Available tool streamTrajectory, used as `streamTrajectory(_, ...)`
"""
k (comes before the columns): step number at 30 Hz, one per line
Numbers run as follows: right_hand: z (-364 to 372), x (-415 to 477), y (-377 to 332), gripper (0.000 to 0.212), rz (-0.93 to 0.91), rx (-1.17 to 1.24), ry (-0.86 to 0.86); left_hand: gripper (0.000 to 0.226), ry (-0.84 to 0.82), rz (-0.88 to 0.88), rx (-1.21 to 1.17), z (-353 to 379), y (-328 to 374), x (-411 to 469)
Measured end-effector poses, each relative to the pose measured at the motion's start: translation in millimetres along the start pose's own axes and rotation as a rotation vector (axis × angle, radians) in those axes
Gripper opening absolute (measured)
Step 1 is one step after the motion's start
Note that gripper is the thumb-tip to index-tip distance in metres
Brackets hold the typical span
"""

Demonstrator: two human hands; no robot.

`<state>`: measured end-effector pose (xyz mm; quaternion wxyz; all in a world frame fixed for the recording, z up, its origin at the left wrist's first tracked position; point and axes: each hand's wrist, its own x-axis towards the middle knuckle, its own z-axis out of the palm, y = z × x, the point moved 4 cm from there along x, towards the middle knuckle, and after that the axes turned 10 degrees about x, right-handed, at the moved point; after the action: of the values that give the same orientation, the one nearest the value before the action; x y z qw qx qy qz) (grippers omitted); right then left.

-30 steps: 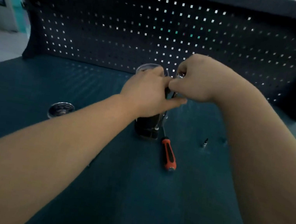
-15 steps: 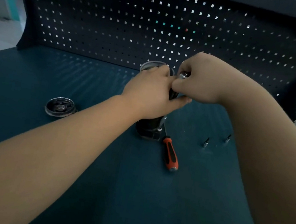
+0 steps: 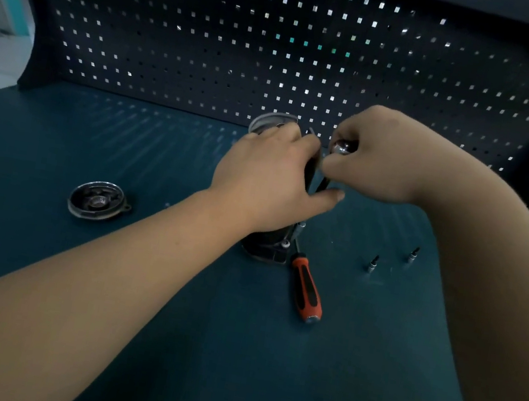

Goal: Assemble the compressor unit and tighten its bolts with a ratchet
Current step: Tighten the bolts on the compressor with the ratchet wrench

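Dark pegboard (image 3: 179,30) behind teal bench (image 3: 232,351), bolt-fitting stage
Upright compressor unit (image 3: 266,247) wrapped in left hand (image 3: 265,186) for steadying; right hand (image 3: 376,162) pinching chrome-headed rod (image 3: 342,147) alongside, probably a bolt; orange-handled driver (image 3: 305,292) parked just this side of both hands

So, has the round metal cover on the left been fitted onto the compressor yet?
No, the round cover lies flat on the bench, off to the left and apart from the compressor.
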<state>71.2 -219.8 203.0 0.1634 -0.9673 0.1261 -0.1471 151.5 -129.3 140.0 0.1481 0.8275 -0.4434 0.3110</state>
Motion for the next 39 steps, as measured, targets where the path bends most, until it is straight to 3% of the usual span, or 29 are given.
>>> streamTrajectory(16, -1, 4, -12, 0.027, -0.011, -0.036, -0.026, 0.058, -0.024, -0.003, 0.05, 0, 4, -1)
streamTrajectory(22, -1, -9, -32, 0.024, -0.13, -0.263, 0.014, 0.037, -0.05, -0.028, -0.005, -5, 5, -1)
streamTrajectory(28, -2, -8, -24, 0.022, -0.041, -0.282, -0.012, 0.057, -0.062, -0.041, -0.004, -3, 1, -3)
streamTrajectory(34, 5, -17, -43, 0.023, -0.134, -0.433, 0.024, 0.063, -0.103, -0.009, 0.046, -1, 7, -2)
streamTrajectory(39, 7, -18, -37, 0.015, -0.131, -0.421, -0.071, 0.064, -0.154, 0.112, 0.006, -12, -1, -8)
